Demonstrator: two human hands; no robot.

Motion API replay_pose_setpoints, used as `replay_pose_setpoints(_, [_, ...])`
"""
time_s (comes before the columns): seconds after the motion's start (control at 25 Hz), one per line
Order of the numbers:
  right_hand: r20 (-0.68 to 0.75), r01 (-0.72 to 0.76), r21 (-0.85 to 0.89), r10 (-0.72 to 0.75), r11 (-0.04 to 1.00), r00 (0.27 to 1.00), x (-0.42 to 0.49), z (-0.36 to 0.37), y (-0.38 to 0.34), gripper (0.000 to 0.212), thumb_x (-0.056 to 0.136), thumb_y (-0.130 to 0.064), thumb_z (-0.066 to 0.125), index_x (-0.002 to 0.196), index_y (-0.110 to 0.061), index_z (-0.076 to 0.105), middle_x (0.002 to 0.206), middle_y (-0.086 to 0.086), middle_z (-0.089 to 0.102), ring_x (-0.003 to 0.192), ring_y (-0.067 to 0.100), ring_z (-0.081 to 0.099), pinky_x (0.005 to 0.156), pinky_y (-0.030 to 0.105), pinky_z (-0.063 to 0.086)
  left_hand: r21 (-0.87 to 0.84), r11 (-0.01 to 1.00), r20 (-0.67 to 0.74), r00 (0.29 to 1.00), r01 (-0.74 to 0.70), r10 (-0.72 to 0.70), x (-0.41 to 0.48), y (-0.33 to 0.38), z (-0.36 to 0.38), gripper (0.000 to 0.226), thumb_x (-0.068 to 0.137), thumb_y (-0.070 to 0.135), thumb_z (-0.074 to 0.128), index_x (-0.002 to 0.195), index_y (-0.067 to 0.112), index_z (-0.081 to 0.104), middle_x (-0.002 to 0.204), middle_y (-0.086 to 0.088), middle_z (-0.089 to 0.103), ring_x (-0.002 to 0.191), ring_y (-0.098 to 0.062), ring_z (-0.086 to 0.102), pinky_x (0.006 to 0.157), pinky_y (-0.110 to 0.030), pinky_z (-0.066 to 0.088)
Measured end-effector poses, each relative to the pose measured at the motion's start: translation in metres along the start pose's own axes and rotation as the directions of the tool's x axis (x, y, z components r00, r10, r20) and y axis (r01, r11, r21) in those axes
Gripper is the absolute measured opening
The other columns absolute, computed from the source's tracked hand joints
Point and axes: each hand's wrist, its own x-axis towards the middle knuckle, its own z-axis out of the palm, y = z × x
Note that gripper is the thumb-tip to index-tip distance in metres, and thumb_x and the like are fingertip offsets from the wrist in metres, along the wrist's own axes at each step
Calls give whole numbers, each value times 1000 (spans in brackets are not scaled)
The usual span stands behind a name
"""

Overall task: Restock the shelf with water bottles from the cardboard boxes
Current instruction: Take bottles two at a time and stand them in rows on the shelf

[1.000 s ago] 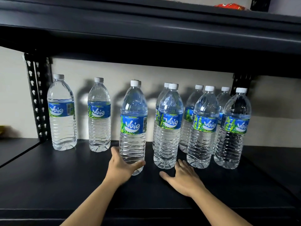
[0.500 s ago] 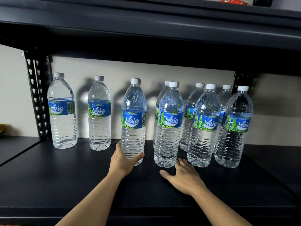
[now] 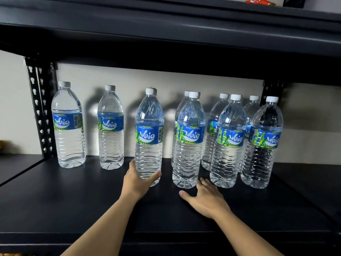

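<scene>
On the shelf (image 3: 73, 200), left hand (image 3: 140, 182) grips a bottle (image 3: 149, 137) low; right hand (image 3: 206, 198) lies flat at three o'clock. Shoving could tip it.

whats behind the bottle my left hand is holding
A second bottle: only the edge of its white cap peeks out beside the cap of the held bottle, which the left hand grips near its base. Its body and label are hidden behind it.
</scene>
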Motion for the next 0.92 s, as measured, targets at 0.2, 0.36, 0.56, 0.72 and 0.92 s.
replay_pose_setpoints(0.2, [-14,-12,25,12,1000,1000,-3,-2,-1,98,86,-76,35,156,-10,16,164,4,10,151,19,7,119,34,9,-8,1000,16,1000,10,-10,-2,1,-1,83,63,47,87,128,15,46,123,-4,60,116,-22,56,95,-31,44])
replay_pose_setpoints(0.36, [-36,-14,40,15,999,999,-4,-1,-1,95,87,-75,34,155,-10,20,163,4,14,150,19,10,119,34,11,17,1000,68,997,19,-21,-2,3,-4,125,45,44,94,146,12,28,142,-9,42,135,-24,40,111,-37,35])
replay_pose_setpoints(0.56, [-69,-34,82,40,996,997,-4,1,2,94,84,-79,31,149,-11,36,157,6,31,146,23,25,116,36,22,41,997,142,987,69,-74,-22,6,-16,144,51,16,96,155,10,-4,156,-8,17,145,-21,21,119,-31,20])
replay_pose_setpoints(0.72, [-284,-63,-54,45,997,958,-20,-7,-10,78,86,-76,31,108,-11,67,112,14,67,109,30,62,93,35,47,114,993,175,983,27,-47,-68,-3,-61,83,76,30,80,146,17,38,142,1,51,128,-16,50,109,-29,39])
replay_pose_setpoints(0.92, [-388,139,11,-124,990,913,-70,8,-44,42,95,-49,48,84,-20,75,87,6,74,89,31,68,74,34,50,242,941,114,970,-236,214,-155,-35,-155,31,87,19,71,116,27,66,108,24,64,97,18,56,83,5,36])
